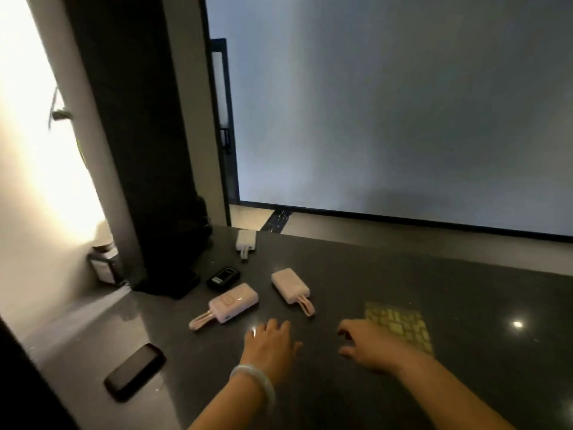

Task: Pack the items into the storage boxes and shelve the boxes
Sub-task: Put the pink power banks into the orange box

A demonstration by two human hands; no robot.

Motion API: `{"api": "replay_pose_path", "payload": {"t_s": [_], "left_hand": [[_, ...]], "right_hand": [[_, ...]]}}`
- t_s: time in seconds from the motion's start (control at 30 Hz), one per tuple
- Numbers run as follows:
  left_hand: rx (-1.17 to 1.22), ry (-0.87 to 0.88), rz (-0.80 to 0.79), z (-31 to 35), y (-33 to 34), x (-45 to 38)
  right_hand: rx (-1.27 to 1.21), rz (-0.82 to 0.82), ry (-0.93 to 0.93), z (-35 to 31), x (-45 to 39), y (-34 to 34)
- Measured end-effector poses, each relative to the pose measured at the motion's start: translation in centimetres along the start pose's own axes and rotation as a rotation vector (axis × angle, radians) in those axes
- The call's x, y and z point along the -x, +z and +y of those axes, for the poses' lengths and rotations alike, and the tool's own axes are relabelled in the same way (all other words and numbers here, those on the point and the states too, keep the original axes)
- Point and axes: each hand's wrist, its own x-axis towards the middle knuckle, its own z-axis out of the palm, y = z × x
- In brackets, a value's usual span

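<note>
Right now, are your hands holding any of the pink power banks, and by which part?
Nothing is held. The left hand and the right hand are both over the dark countertop with nothing in them, short of the nearest pink power bank.

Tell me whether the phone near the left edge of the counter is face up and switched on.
Cannot tell which face is up; the phone lies flat on the counter, showing only a dark, unlit surface.

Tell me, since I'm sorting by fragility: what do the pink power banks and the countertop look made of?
The pink power banks look like smooth matte plastic, with soft, even sheen. The countertop looks like dark polished stone, speckled and mirroring a ceiling light; it could be a laminate.
</note>
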Motion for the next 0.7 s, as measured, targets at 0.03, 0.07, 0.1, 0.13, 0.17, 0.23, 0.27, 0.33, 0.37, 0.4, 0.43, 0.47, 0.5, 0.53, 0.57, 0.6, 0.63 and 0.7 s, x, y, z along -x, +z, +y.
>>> {"api": "replay_pose_path", "payload": {"t_s": [0.03,0.07,0.1,0.13,0.17,0.23,0.27,0.33,0.37,0.4,0.43,0.47,0.5,0.53,0.57,0.6,0.63,0.7], "left_hand": [[0.011,-0.025,-0.002,-1.7,-0.1,-0.7],[0.023,-0.047,0.000,-3.5,-0.2,-1.5],[0.031,-0.066,0.008,-5.1,-0.1,-2.2],[0.033,-0.084,0.020,-6.4,0.0,-2.9],[0.032,-0.101,0.032,-7.8,0.1,-3.7],[0.048,-0.146,0.031,-10.1,0.4,-5.4],[0.065,-0.161,0.026,-11.0,0.5,-6.2],[0.080,-0.173,0.030,-12.4,0.7,-7.7],[0.070,-0.173,0.043,-13.0,0.8,-8.5],[0.062,-0.174,0.054,-13.5,1.0,-9.3],[0.058,-0.175,0.057,-14.0,1.1,-10.1],[0.062,-0.177,0.052,-14.2,1.1,-10.7],[0.074,-0.181,0.040,-14.6,1.1,-11.4],[0.083,-0.190,0.029,-14.8,1.1,-12.1],[0.090,-0.199,0.021,-14.9,1.2,-12.7],[0.096,-0.209,0.014,-15.1,1.2,-13.3],[0.098,-0.219,0.011,-15.2,1.3,-13.7],[0.091,-0.240,-0.002,-15.4,1.4,-14.5]], "right_hand": [[-0.002,-0.013,-0.011,-1.2,-1.8,0.2],[-0.001,-0.024,-0.023,-2.5,-3.6,0.6],[-0.003,-0.033,-0.031,-3.6,-5.3,1.0],[-0.008,-0.035,-0.034,-4.5,-6.6,1.4],[-0.016,-0.036,-0.035,-5.4,-8.1,1.8],[-0.037,-0.036,-0.023,-6.5,-10.7,2.7],[-0.052,-0.033,-0.008,-6.8,-11.8,3.0],[-0.065,-0.009,0.030,-7.2,-13.7,3.5],[-0.058,0.015,0.046,-7.2,-14.6,3.7],[-0.046,0.039,0.060,-7.2,-15.4,3.9],[-0.034,0.062,0.071,-7.2,-16.2,4.0],[-0.025,0.081,0.078,-7.2,-16.8,4.0],[-0.021,0.099,0.081,-7.1,-17.8,4.1],[-0.022,0.120,0.082,-7.1,-18.6,4.1],[-0.030,0.144,0.089,-7.0,-19.4,4.1],[-0.038,0.174,0.100,-6.9,-20.2,4.1],[-0.040,0.202,0.111,-6.9,-21.0,4.1],[-0.042,0.220,0.126,-6.6,-22.6,4.4]]}}
